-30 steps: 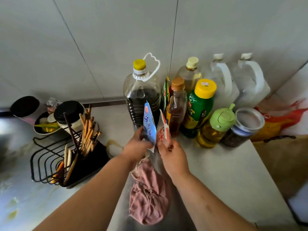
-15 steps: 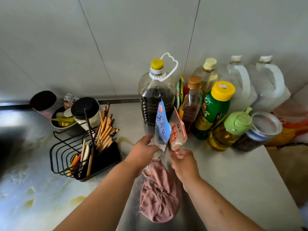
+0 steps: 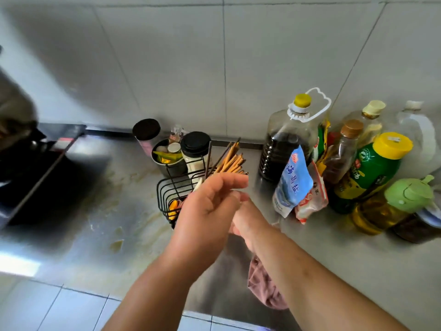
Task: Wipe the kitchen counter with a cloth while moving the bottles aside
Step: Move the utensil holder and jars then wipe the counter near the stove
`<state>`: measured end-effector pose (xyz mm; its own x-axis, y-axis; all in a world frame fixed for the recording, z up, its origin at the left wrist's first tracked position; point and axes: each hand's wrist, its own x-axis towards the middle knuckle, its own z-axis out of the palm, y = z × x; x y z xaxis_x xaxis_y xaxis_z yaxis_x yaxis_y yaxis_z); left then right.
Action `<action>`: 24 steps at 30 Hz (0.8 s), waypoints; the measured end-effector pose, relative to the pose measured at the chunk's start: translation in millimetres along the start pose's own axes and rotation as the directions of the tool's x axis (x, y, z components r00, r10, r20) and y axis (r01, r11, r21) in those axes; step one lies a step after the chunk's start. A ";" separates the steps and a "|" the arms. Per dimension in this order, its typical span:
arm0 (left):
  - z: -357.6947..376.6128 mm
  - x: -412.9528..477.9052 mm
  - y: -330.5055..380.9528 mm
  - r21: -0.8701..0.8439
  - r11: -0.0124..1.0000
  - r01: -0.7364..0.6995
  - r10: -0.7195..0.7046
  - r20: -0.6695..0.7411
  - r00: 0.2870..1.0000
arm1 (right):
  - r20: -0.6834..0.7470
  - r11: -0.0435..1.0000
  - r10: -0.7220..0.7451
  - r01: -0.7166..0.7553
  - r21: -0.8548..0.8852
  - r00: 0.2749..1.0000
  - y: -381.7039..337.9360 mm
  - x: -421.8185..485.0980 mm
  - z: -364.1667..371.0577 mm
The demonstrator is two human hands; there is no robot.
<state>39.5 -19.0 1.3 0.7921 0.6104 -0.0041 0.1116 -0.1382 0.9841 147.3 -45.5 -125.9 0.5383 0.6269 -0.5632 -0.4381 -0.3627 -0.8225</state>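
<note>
I see my left hand [image 3: 210, 206] raised over the steel counter [image 3: 334, 271], fingers loosely spread and holding nothing, just in front of the black wire rack [image 3: 176, 189] that carries the chopsticks [image 3: 230, 161]. My right hand [image 3: 248, 220] sits just beside and partly behind the left; its fingers are hidden by the left hand, so I cannot tell whether it is open or closed, though nothing shows in it. The pink cloth [image 3: 262, 287] lies bunched on the counter under my right forearm, near the front edge, untouched by either hand. The bottles stand crowded in the right corner against the tiled wall [image 3: 191, 68]: a big dark bottle [image 3: 286, 144] with a yellow cap, a small brown bottle [image 3: 341, 154], a green bottle [image 3: 372, 168] with a yellow cap, an oil bottle [image 3: 391, 206] with a light green lid, and a pale-capped bottle [image 3: 368, 120] and a white jug [image 3: 420, 139] behind them. A blue packet [image 3: 292, 182] and a red-and-white packet [image 3: 311, 199] lean upright against the dark bottle. Behind the rack stand two black-lidded jars [image 3: 195, 149] and a metal cup [image 3: 167, 158]. Yellowish smears [image 3: 117, 243] mark the counter to the left, near the dark stove [image 3: 35, 175].
</note>
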 end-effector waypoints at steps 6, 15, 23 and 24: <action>-51.4 -17.6 9.6 -0.266 0.962 -0.062 0.000 -0.230 0.973 | -0.074 0.980 0.136 -0.123 0.156 0.988 -13.8 16.6 18.5; -93.9 -13.4 -75.7 -0.141 0.847 0.513 -0.520 -0.422 0.743 | -0.129 0.957 0.125 -0.085 0.279 0.984 -9.5 11.5 24.2; -77.3 -14.3 -77.6 -0.224 0.799 0.558 -0.593 -0.133 0.794 | -0.149 0.960 0.013 0.029 0.278 0.989 -14.2 -55.6 -23.4; -71.5 -13.5 -74.8 -0.222 0.795 0.564 -0.593 -0.088 0.801 | -0.168 0.965 0.014 0.031 0.259 0.986 -14.5 -63.3 -30.5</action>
<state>-22.4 38.9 -59.6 0.5153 0.6393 -0.5708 0.4025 0.4075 0.8197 141.6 -101.0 -80.7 0.6459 0.4968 -0.5797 -0.5925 -0.1525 -0.7910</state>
